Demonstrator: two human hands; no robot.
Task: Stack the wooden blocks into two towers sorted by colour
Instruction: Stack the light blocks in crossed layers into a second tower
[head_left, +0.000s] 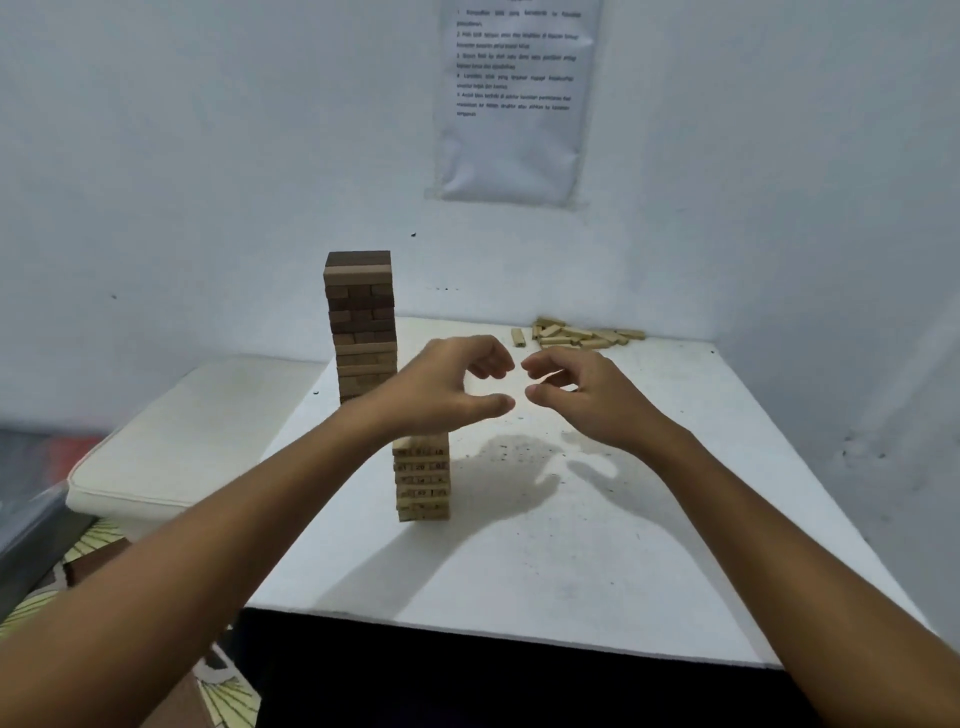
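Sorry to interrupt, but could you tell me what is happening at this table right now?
A person is sorting wooden blocks by colour into two towers on a white table. The dark tower stands tall at the back left; the light tower, nearer, is partly hidden behind the left hand. Both hands hover above the table with curled fingers, the right hand beside the left, and neither appears to hold a block. A pile of loose light blocks waits at the far edge.
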